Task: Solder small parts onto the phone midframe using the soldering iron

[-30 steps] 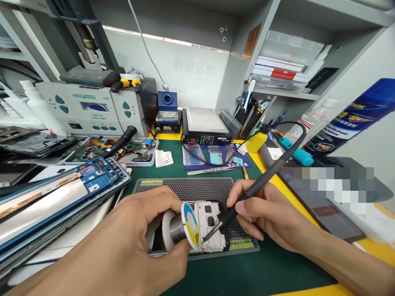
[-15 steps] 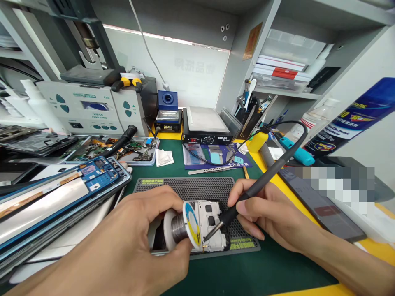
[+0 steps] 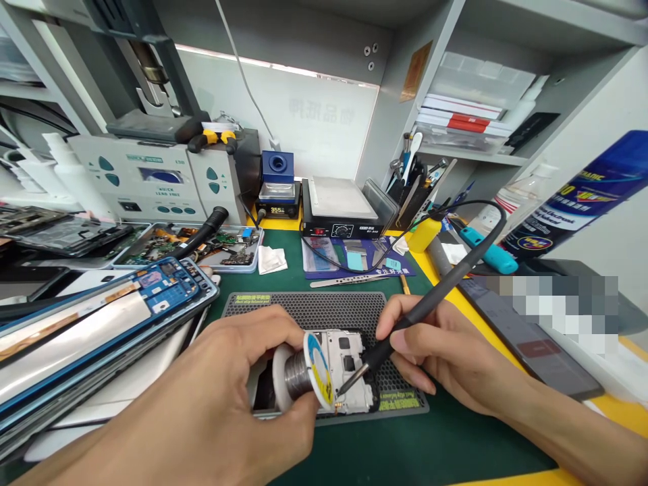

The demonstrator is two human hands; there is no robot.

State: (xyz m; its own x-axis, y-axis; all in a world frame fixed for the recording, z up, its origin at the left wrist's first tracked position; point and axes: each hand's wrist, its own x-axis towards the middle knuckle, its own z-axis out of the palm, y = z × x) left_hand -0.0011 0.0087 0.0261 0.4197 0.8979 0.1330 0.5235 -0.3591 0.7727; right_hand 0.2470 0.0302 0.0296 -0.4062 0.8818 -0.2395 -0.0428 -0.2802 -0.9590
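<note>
Between the thumb and fingers of my left hand (image 3: 253, 378) is a spool of solder wire (image 3: 300, 376), tilted over an opened phone (image 3: 354, 391). The phone lies on a grey perforated mat (image 3: 308, 307), its pale inner plate facing up and its left part mostly behind the spool and hand. My right hand (image 3: 430, 337) grips a black soldering iron (image 3: 425, 304) like a pen. The metal tip points down and left, close to the spool's rim above the phone's plate. Whether the tip touches anything, I cannot tell.
Phone frames (image 3: 167, 290) are stacked at left, beside a tray of circuit boards (image 3: 237, 253). Behind stand a rework station (image 3: 162, 179), a soldering station (image 3: 276, 202) and a heating plate (image 3: 339, 202). Tweezers (image 3: 349, 281) lie beyond the mat; a blue spray can (image 3: 582, 196) stands right. The iron's cable arches rightward.
The whole scene sits slightly further right in the picture. Both hands, the spool and the iron hold nearly the same positions relative to the phone.
</note>
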